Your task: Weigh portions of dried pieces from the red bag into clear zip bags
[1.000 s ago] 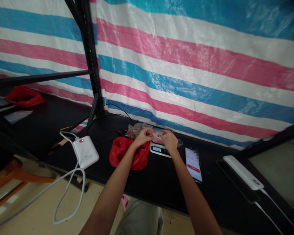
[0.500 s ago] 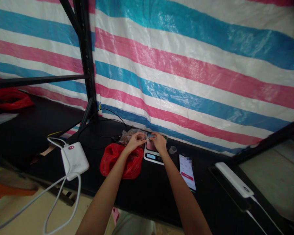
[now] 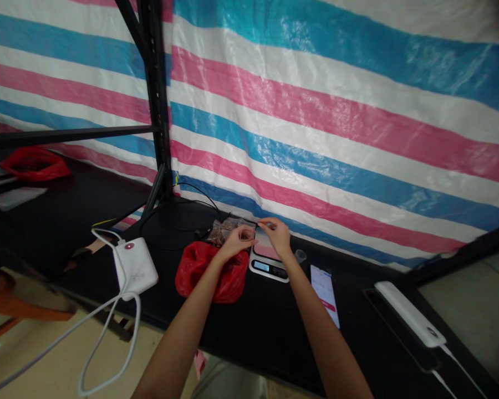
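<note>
My left hand [image 3: 237,244] is closed on a small clear packet [image 3: 246,235] with a pinkish-brown look, at the left edge of a white digital scale [image 3: 269,270]. Over the scale's pinkish platform [image 3: 264,244] is my right hand [image 3: 278,235], its thumb and fingertips pinched together; whatever they hold is too small to make out. Behind my left hand lie clear plastic bags [image 3: 221,233] with brown contents. A crumpled red plastic bag [image 3: 191,271] sits beneath my left forearm. To the right of the scale stands a small clear cup [image 3: 300,255].
A lit phone [image 3: 322,285] lies right of my right forearm. White power banks with cables rest at the left [image 3: 138,269] and right [image 3: 410,313], the right one beside a dark flat device [image 3: 393,332]. A black metal post [image 3: 156,94] and striped sheet [image 3: 316,122] stand behind.
My hands, close together over the scale before, have moved apart; the right fingers are now raised toward the scale's back. The whole view has shifted slightly, moving things rightward.
</note>
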`<state>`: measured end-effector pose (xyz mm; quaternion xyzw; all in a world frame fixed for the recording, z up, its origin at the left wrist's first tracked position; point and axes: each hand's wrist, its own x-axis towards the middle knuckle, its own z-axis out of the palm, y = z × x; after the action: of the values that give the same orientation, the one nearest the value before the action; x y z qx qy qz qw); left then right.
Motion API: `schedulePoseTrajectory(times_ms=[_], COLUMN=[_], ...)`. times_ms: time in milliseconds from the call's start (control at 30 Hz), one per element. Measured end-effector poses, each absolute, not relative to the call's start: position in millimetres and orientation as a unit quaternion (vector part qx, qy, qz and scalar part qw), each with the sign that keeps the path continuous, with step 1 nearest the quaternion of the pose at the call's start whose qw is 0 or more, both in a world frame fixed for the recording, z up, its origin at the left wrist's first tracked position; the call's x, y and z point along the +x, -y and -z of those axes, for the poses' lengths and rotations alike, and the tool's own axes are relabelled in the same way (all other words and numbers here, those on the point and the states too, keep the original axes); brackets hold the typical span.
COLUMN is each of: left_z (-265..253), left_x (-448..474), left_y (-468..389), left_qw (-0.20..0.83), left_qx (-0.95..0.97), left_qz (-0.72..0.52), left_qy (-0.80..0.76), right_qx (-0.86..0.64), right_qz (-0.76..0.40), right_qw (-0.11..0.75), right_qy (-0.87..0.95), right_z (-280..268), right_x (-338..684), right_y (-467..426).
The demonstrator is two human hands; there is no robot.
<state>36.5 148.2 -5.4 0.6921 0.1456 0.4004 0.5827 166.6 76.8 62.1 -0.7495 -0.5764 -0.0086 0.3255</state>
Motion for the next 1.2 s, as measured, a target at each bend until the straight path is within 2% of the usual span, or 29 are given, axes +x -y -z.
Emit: schedulePoseTrajectory(times_ms=[67,133,267,467,667,733,900,1033,1100,1200], left_z=[5.0,5.4,5.9,0.2,4.8,8.2,16.4,20.9,16.9,-1.7], left_x=[37.0,38.2,40.3,36.4,40.0,42.7,45.2,42.0,36.9,19.4], left_y=[-147.5,-146.7,-144.3,-140.4,-138.0,-136.8,-137.7,-144.9,-148.4,-142.6], left_qw=[0.579,0.59,0.621,0.583,0.536,0.53,0.512,0.5,0.464,0.391], left_qx=[0.694,0.685,0.661,0.693,0.736,0.742,0.737,0.749,0.764,0.768], left_qz=[-0.402,-0.398,-0.395,-0.4,-0.394,-0.391,-0.406,-0.389,-0.4,-0.457], left_qy=[-0.148,-0.153,-0.148,-0.143,-0.128,-0.125,-0.173,-0.195,-0.202,-0.219], right_qx=[-0.697,-0.674,-0.684,-0.677,-0.638,-0.653,-0.742,-0.827,-0.858,-0.893], right_qz=[0.023,0.057,0.098,0.084,0.028,0.03,0.082,0.075,0.049,-0.019], right_qw=[0.304,0.237,0.146,0.172,0.125,0.136,0.234,0.303,0.303,0.249], right_qy=[0.649,0.697,0.708,0.71,0.76,0.745,0.623,0.467,0.413,0.374], right_z=[-78.5,-90.4,-97.7,-95.0,-87.3,-84.7,-82.2,-74.0,-65.7,-52.1], right_x=[157.8,147.8,135.1,137.3,137.3,137.0,148.0,172.8,186.7,204.0], right_y=[-72.2,-68.1,-60.4,-47.7,-46.2,-46.6,-47.5,-50.1,-51.0,-48.7])
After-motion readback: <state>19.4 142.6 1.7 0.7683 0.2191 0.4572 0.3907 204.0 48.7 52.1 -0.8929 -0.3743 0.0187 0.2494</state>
